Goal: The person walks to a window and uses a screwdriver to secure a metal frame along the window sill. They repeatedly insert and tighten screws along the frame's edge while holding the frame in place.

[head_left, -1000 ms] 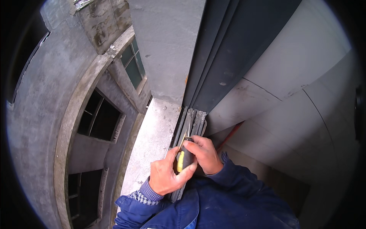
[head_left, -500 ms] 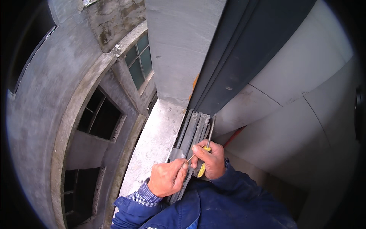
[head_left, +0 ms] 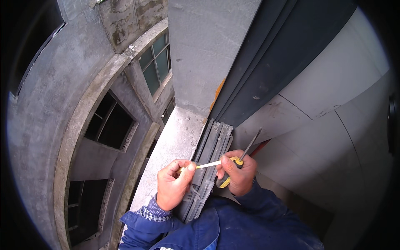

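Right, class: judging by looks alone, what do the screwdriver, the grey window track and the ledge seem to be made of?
Screwdriver: dark, thin shaft, likely steel; yellow-and-black handle, probably plastic or rubber.
Window track: grey ribbed profile with straight channels, likely painted aluminium.
Ledge: pale, rough, speckled surface, apparently concrete.

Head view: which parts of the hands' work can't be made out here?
- Pale strip: its left end is hidden inside the left hand.
- Screwdriver: most of its yellow-black handle is covered by the right hand.
- Grey window track: its lower end is hidden behind the blue jacket.
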